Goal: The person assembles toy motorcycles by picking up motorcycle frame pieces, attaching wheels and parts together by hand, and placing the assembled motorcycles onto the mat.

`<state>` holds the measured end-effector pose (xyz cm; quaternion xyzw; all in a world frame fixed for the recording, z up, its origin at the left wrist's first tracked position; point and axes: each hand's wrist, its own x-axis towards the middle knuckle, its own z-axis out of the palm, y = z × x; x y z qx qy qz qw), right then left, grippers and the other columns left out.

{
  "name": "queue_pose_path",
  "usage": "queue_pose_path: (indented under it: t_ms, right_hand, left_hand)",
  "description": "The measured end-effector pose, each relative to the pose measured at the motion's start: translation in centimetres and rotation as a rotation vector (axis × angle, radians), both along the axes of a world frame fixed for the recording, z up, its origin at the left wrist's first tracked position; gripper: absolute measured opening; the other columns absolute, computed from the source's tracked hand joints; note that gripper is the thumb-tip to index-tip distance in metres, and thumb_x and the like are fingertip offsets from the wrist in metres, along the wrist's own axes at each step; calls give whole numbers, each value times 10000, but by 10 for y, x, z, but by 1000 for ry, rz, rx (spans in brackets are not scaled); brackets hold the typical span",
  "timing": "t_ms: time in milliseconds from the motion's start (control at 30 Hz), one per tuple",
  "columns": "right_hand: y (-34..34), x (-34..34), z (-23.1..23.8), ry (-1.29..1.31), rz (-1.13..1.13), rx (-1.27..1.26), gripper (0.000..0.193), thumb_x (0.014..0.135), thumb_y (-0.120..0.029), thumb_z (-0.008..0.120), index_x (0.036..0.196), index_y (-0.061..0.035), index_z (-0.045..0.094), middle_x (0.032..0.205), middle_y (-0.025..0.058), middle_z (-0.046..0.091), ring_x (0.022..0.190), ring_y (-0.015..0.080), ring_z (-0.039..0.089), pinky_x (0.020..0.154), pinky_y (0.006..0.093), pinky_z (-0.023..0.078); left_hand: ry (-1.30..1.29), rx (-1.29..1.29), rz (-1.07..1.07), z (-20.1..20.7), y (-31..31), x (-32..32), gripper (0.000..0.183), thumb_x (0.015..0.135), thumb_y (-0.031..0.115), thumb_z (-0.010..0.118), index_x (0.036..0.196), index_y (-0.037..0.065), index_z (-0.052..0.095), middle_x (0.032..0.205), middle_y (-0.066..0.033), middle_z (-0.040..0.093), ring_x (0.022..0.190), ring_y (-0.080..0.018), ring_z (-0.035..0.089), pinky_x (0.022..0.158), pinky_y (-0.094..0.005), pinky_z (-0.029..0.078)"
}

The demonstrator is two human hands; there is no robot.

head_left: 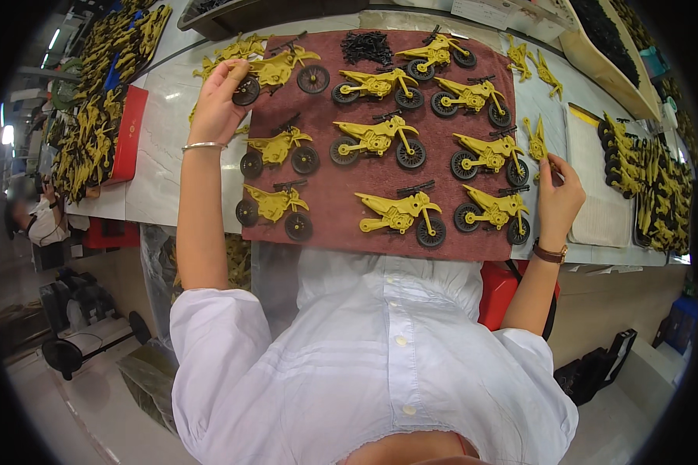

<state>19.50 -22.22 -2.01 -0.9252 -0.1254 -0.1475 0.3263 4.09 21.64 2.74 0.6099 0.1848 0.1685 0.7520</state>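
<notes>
A pale work surface (163, 116) spans a workshop, with a reddish-brown mat (329, 190) spread across its middle. The left hand (219, 101), a silver bangle (204, 146) at its wrist, has its fingers bent at the rear end of the upper-left toy motorcycle (283, 71), near its rear wheel; whether they grip it, I cannot tell. The right hand (561, 194) pinches the lower end of a yellow piece (535, 138) between thumb and forefinger, just beyond the mat's right edge; a brown-strapped watch (549, 252) sits on that wrist.

Between the hands, other yellow toy motorcycles (378, 139) with black wheels lie on the mat in rough columns; the lowest middle one shows only a front wheel. A heap of small black parts (367, 48) lies at the mat's far edge.

Farther out, more yellow-and-black toys are massed by a red bin (129, 136) on the left and in stacks (651, 186) on the right. Another person (46, 219) is at far left.
</notes>
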Motion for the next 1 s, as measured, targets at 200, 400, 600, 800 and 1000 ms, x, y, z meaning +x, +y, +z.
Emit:
queue_pose_path:
  t_ms: [200, 400, 600, 800, 1000]
  right_hand:
    - [46, -25, 46, -103, 161, 400, 172, 749, -46, 660, 916, -6, 655, 916, 140, 650, 798, 238, 642, 737, 308, 493]
    - [90, -65, 76, -303, 731, 271, 236, 660, 12, 694, 890, 1, 648, 966, 127, 626, 865, 269, 596, 752, 322, 483]
    - [89, -75, 66, -253, 895, 221, 256, 650, 14, 685, 901, 6, 633, 1003, 137, 601, 885, 305, 579, 769, 362, 481]
    - [85, -74, 58, -241, 926, 228, 287, 628, 39, 678, 911, 10, 634, 1006, 146, 601, 905, 300, 580, 773, 355, 472]
    - [83, -75, 53, -298, 974, 232, 325, 582, 46, 684, 900, 25, 618, 1005, 148, 588, 897, 305, 577, 766, 367, 480]
  left_hand:
    - [-8, -215, -172, 14, -71, -10, 322, 948, 216, 385, 1168, -9, 452, 1082, -164, 562, 896, -251, 613, 754, -408, 547]
    - [-39, -469, -248, 7, -152, -25, 326, 948, 252, 392, 1112, -10, 495, 1091, -135, 561, 925, -225, 604, 765, -391, 540]
    - [-69, -538, -103, -11, -180, -36, 374, 965, 227, 301, 1191, -45, 421, 1121, -166, 537, 997, -254, 576, 789, -423, 527]
    - [-157, -596, -158, -13, -191, -36, 409, 966, 266, 295, 1179, -58, 426, 1113, -164, 536, 1005, -214, 561, 827, -362, 496]
    - [-56, -251, -101, -20, -198, -36, 231, 866, 74, 536, 1073, -26, 515, 1058, -80, 564, 958, -128, 538, 835, -263, 442]
